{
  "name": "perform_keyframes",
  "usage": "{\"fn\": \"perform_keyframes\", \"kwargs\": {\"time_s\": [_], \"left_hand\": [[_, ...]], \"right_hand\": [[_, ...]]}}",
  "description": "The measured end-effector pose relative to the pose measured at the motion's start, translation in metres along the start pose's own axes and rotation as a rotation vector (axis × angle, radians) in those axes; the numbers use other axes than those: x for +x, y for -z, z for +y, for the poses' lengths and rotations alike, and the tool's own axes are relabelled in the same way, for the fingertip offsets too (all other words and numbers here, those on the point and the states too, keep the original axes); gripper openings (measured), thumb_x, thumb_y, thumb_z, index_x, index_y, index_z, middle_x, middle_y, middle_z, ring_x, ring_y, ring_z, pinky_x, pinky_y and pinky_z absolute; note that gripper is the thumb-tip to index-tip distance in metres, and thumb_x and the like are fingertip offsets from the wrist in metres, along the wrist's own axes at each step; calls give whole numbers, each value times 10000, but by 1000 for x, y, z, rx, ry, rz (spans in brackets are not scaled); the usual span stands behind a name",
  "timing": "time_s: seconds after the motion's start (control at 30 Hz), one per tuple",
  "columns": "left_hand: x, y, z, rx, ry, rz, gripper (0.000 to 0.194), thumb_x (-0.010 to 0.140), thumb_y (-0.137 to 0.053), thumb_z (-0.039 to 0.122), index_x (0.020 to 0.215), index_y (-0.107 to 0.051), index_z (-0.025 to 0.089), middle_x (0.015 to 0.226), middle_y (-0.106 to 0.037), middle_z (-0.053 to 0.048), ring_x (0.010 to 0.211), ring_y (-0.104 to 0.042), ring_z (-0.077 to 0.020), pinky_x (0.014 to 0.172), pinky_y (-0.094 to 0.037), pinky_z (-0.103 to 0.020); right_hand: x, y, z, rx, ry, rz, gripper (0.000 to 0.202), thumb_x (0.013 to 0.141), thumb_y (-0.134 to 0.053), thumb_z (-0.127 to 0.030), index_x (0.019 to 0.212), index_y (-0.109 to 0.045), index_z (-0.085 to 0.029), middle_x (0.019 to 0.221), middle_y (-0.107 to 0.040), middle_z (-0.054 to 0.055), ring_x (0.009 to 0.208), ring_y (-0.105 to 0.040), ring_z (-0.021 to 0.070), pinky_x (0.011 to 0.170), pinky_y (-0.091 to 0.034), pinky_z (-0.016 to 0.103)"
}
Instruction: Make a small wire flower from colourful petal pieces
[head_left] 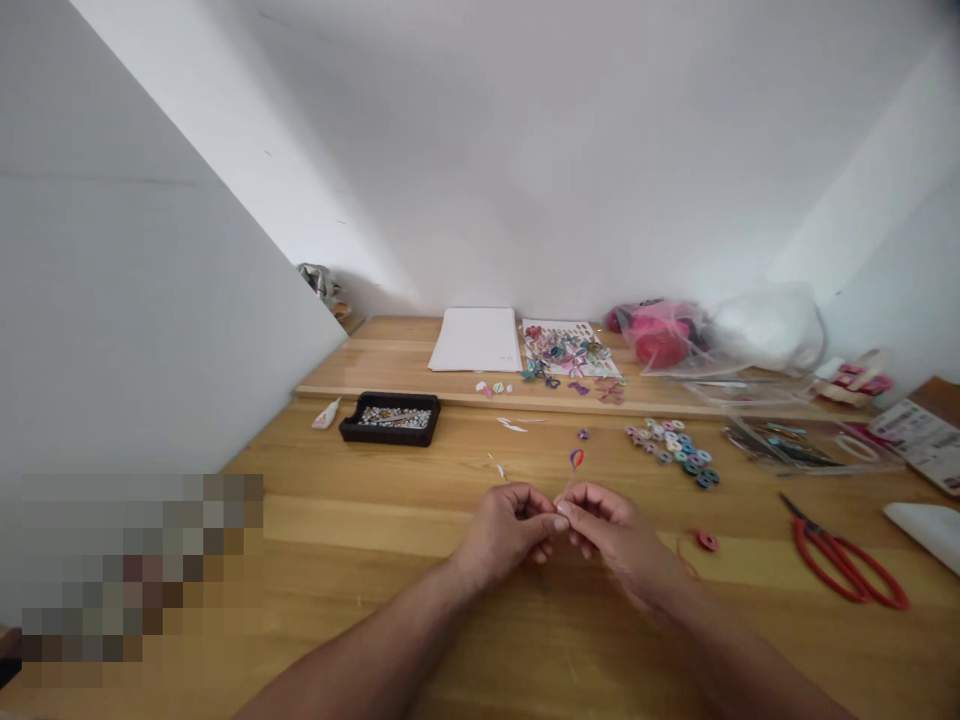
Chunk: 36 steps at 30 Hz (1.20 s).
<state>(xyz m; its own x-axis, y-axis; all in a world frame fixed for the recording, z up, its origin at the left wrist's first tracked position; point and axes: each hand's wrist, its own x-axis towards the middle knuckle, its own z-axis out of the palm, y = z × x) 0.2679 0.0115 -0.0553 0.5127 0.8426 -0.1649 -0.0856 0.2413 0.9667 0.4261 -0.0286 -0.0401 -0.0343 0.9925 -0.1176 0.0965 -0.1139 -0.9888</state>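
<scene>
My left hand (510, 520) and my right hand (604, 520) meet above the middle of the wooden table, fingertips pinched together and almost touching. Up from between them rises a thin pale stem, like wire or thread, topped by a small red, purple and blue loop (577, 459). The right thumb and forefinger close on this stem. What the left fingertips pinch is too small to make out. Just beyond the left hand is a thin white-and-gold strand (496, 466); whether it touches the fingers I cannot tell. A small purple spool (583, 434) lies behind the loop.
Red-handled scissors (840, 560) and a red thread spool (706, 541) lie at right. Several thread spools (675, 442) cluster behind. A black tray (390, 419) of beads and a glue tube (326, 414) stand left. The raised shelf holds white paper (478, 340) and colourful ornaments (566, 350).
</scene>
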Motion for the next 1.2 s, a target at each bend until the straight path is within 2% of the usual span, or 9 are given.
{"fn": "perform_keyframes", "kwargs": {"time_s": [0.1,0.17,0.3,0.4,0.5,0.63,0.77,0.97,1.2], "left_hand": [[0,-1,1,30,-11,21,361,670,-764,429,775,-570,143,603,-605,8,472,-528,-99,457,-439,-221],[-1,0,3,139,-93,80,286,737,-708,405,785,-593,147,614,-599,9,509,-519,-101,491,-421,-220],[0,7,5,478,-354,201,213,837,-621,360,762,-650,162,664,-620,-1,616,-521,-106,595,-397,-221],[3,15,5,632,-425,226,211,860,-598,344,750,-658,173,673,-636,-3,622,-520,-111,611,-387,-226],[7,20,2,701,-454,243,201,860,-598,325,738,-655,176,667,-638,-3,609,-513,-111,605,-379,-227],[11,24,-2,714,-461,258,205,859,-600,330,738,-656,174,649,-627,-2,586,-499,-110,581,-370,-225],[13,25,-3,709,-452,255,210,857,-604,335,736,-654,172,647,-623,-1,583,-499,-106,575,-366,-219],[15,25,-6,672,-440,238,209,856,-604,339,741,-656,173,657,-632,2,595,-514,-104,580,-371,-211],[15,26,-6,640,-413,233,206,850,-603,336,736,-654,171,652,-631,1,590,-517,-107,565,-371,-211]], "right_hand": [[5,5,-11,-90,12,-24,333,813,-632,-493,752,-572,-171,618,-522,-24,533,-441,89,502,-335,228],[16,15,-23,-177,-15,-16,327,797,-631,-490,747,-579,-172,585,-522,-25,509,-432,89,479,-314,223],[59,41,-43,-365,-128,162,238,742,-681,-391,816,-641,-168,543,-516,-44,445,-376,72,440,-261,214],[98,53,-46,-402,-192,219,186,719,-696,-323,715,-604,-161,470,-455,-56,402,-337,72,404,-217,218],[127,53,-43,-445,-218,263,211,717,-688,-266,613,-528,-177,418,-395,-64,377,-326,72,378,-195,217],[151,48,-38,-533,-225,303,306,676,-717,-254,526,-459,-188,411,-413,-52,367,-328,63,374,-219,212],[168,52,-31,-679,-222,348,235,620,-725,-220,518,-519,-173,434,-494,-22,389,-410,88,388,-276,212],[178,62,-24,-853,-222,338,104,630,-701,-237,598,-649,-153,511,-615,45,461,-535,145,437,-360,234],[178,62,-28,-981,-209,304,133,670,-692,-272,721,-728,-153,542,-653,74,592,-638,209,545,-451,258]]}}
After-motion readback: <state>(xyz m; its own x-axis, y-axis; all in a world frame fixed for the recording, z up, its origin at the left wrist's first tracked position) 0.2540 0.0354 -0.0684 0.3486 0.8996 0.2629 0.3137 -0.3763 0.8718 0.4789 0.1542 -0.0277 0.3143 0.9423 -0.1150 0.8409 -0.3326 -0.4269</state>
